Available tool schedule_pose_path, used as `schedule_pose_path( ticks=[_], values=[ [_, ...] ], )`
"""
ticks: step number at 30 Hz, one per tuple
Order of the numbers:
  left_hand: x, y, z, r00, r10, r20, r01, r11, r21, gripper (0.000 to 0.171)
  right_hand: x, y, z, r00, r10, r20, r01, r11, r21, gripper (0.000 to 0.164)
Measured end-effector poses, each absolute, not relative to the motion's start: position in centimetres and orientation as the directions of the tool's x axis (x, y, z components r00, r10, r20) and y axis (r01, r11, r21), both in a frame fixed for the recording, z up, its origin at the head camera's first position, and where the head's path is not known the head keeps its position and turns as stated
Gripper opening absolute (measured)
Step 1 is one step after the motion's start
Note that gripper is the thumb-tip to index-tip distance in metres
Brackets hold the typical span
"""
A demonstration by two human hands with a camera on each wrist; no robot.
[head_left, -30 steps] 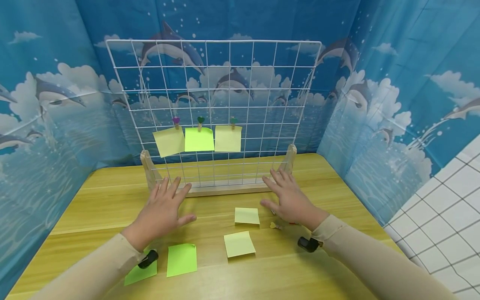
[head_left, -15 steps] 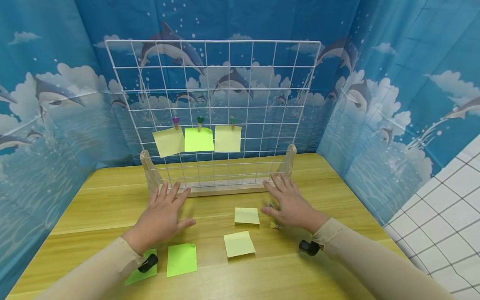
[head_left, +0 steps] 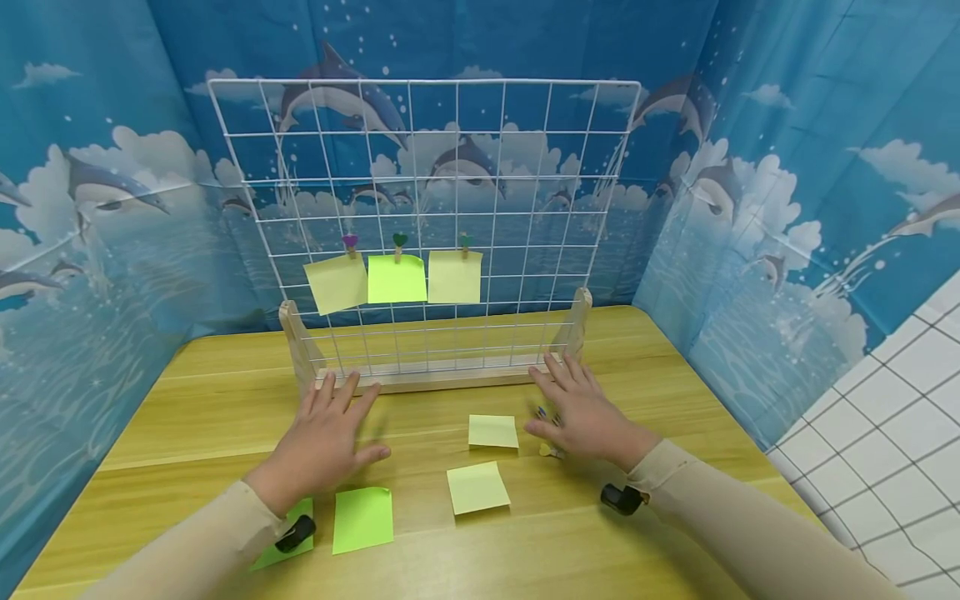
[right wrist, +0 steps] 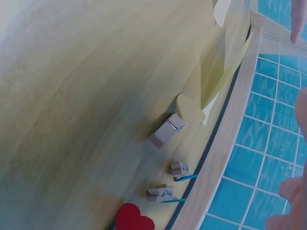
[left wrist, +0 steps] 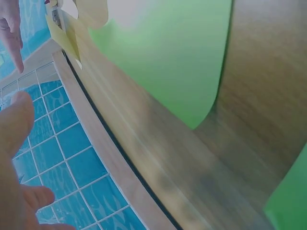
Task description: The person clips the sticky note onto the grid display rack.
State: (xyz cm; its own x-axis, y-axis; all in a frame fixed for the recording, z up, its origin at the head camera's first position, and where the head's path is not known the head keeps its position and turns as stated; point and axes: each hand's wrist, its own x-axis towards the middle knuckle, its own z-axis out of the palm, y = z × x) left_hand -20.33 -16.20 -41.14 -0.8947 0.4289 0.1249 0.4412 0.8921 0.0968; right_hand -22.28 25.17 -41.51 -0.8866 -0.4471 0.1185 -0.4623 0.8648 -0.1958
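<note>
Two bare hands in the head view, both palm down, fingers straight and spread, neither holding anything. Left hand [head_left: 322, 442] is toward the left end of the wooden base [head_left: 450, 379], right hand [head_left: 585, 412] toward its right end; fingertips overlap the base from this angle, contact can't be told. White wire grid [head_left: 427, 82] stands upright on the base. Three notes hang on it in a row: left pale note [head_left: 337, 285], tilted, under purple heart clip [head_left: 350, 241]; middle lime note [head_left: 397, 281] under dark green heart clip [head_left: 400, 240]; right pale note [head_left: 454, 281] under teal heart clip [head_left: 465, 241]. On the table [head_left: 555, 542]: far yellow note [head_left: 492, 432] and near yellow note [head_left: 478, 488] between the hands, inner green note [head_left: 363, 520] just beside outer green note [head_left: 285, 552], which is partly covered by the left wrist camera [head_left: 296, 534]. Yellow clip [head_left: 550, 450] lies just beside the right thumb.

Left wrist view: part of the left hand at the left edge, grip empty; green paper fills the top, more at lower right.

Right wrist view: right hand only partly in frame at the right edge. Yellow clip lies near blue-edged clip [right wrist: 180, 170], green-edged clip [right wrist: 162, 193] and red heart [right wrist: 134, 219], which is cut by the bottom edge.
</note>
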Motion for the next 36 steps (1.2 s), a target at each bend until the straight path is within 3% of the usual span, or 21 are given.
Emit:
schedule_pose_path(
  ticks=[36],
  values=[
    [-19.0,-19.1,-42.7,-0.930,0.366,0.031,0.366,0.920,0.139,0.089,-21.5,29.6,-43.5,-0.919,-0.393,0.008,-0.381,0.884,-0.271,0.077]
  ],
)
